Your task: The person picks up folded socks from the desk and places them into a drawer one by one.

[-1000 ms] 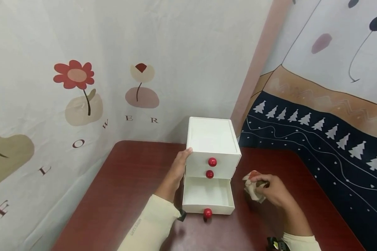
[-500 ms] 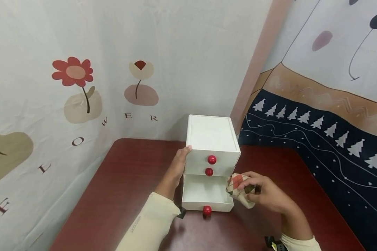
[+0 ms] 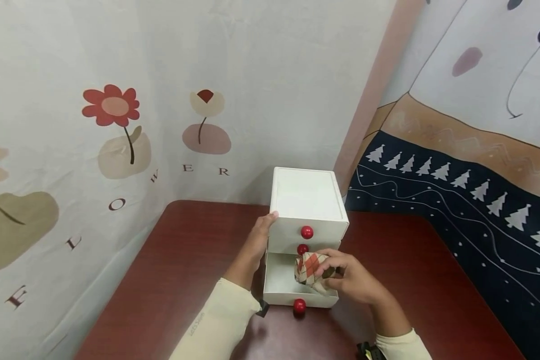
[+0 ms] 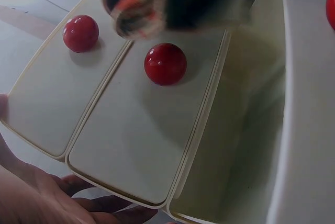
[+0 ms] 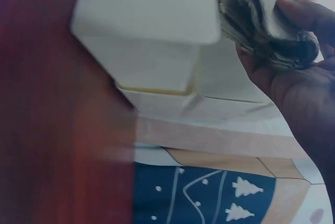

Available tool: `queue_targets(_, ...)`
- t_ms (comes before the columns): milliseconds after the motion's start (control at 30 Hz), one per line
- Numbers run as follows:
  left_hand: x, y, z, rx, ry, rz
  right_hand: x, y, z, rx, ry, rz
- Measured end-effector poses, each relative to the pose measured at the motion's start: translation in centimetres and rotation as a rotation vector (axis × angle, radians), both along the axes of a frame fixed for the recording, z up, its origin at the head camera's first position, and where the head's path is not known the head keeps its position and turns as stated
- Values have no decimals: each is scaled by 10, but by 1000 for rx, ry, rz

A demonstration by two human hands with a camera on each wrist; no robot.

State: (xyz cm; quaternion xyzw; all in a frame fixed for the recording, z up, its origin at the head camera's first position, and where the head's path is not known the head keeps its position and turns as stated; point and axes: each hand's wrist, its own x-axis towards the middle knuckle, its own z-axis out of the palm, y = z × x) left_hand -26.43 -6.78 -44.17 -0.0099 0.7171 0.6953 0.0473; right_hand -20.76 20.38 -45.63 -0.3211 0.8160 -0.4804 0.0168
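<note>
A white drawer cabinet [image 3: 308,192] with red round knobs stands on the table. Its bottom drawer [image 3: 276,299] is pulled out. My left hand [image 3: 256,245] rests against the cabinet's left side, the thumb at the front top corner; in the left wrist view, the fingers [image 4: 104,203] lie along that side. Over the open drawer, my right hand [image 3: 353,280] pinches a folded checked cloth [image 3: 307,267] in beige, orange-red and dark green. Its rolled end [image 4: 133,9] is blurred in the left wrist view, and its folded layers [image 5: 261,20] show in the right wrist view.
The dark red-brown table [image 3: 198,250] extends to both sides of the cabinet. Close behind it hangs a pale printed cloth backdrop [image 3: 252,75], with a dark blue tree-patterned one [image 3: 450,210] to the right. The drawer's front knob [image 3: 299,306] juts forward.
My right hand has carried the checked cloth leftward from the table beside the cabinet to above the open bottom drawer. My left hand stays against the cabinet.
</note>
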Motion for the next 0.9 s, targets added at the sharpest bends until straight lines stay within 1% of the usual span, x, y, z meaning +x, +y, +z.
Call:
queue_targets(100, 0, 1, 1, -10, 5, -3, -4, -4, -7, 27, -42, -3)
queue_targets(200, 1, 1, 2, -14, 7, -2, -9, -9, -12, 64, -61, 4)
queue_targets(367, 1, 0, 0, -6, 6, 6, -19, -18, -20, 91, -37, 67)
queue_targets(467, 1, 0, -2, -10, -1, 1, -22, -21, -24, 93, -57, 96)
queue_targets(733, 1, -1, -3, 4, -2, 9, -27, -31, -29, 134, -138, 98)
queue_targets(800, 1, -1, -3, 6, 4, 3, -27, -35, -31, 141, -137, 97)
queue_targets(900, -1, -1, -2, 6, 11, -2, -27, -38, -34, 174, -91, 69)
